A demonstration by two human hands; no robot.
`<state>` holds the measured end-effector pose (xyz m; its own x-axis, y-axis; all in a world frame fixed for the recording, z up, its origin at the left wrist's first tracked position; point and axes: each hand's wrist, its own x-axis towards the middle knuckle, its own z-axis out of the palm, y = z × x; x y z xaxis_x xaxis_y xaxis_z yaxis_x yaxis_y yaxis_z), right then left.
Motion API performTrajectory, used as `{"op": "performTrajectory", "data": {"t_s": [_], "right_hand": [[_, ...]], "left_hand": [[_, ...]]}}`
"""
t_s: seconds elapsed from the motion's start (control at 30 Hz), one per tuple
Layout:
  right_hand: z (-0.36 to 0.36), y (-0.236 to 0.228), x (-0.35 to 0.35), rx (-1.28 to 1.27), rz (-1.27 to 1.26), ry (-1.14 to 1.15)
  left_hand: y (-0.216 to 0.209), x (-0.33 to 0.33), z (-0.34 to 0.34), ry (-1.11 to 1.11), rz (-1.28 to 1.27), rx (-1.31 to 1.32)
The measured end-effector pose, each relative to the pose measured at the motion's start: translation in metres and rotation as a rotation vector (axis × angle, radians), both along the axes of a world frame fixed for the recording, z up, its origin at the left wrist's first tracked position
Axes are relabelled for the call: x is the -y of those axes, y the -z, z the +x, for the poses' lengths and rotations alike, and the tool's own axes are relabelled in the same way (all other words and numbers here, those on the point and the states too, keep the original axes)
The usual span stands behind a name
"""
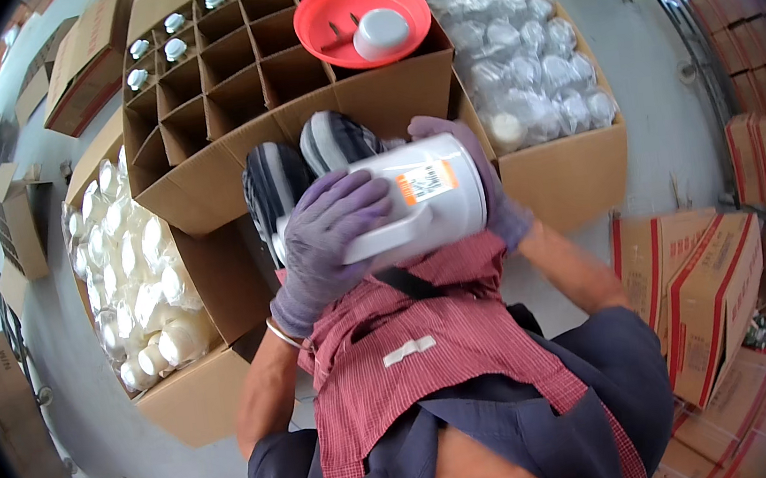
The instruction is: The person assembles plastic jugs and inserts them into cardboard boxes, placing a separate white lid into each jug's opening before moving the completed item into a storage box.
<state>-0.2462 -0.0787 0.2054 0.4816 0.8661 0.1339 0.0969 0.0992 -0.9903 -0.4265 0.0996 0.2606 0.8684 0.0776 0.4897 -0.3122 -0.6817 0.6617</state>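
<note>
A white jug with a side handle (464, 200) lies sideways across my lap, its orange-and-white label facing up. My left hand (330, 231), in a grey-purple glove, is closed around the jug's narrower end beside the handle. At the broad base end, my gloved right hand (489, 175) grips the far side and bottom; some of its fingers are hidden behind the jug. Just beyond stands a divided carton (294, 122). On its right corner rests a red bowl (315, 41), holding a white round lid (381, 33) and small dark slim pieces.
Several white-capped tops (175, 50) show in the carton's far-left cells. An open carton (191, 417) at left holds bagged white round parts (131, 268). The right-hand carton (564, 171) is full of clear-wrapped pieces (521, 44). Closed cartons (711, 296) stand at lower right.
</note>
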Motion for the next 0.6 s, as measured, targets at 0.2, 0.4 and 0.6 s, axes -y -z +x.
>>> {"op": "performTrajectory", "data": {"t_s": [0.2, 0.4, 0.6], "right_hand": [[0.015, -0.016, -0.018, 0.358, 0.125, 0.090], [0.010, -0.013, -0.023, -0.447, -0.091, -0.022], [0.014, -0.054, -0.039, 0.098, 0.025, -0.277]], "left_hand": [[0.010, -0.021, -0.003, -0.200, -0.891, -0.501], [-0.002, -0.014, 0.006, -0.118, -0.050, -0.006], [0.015, -0.033, -0.004, -0.343, -0.923, -0.409]]}}
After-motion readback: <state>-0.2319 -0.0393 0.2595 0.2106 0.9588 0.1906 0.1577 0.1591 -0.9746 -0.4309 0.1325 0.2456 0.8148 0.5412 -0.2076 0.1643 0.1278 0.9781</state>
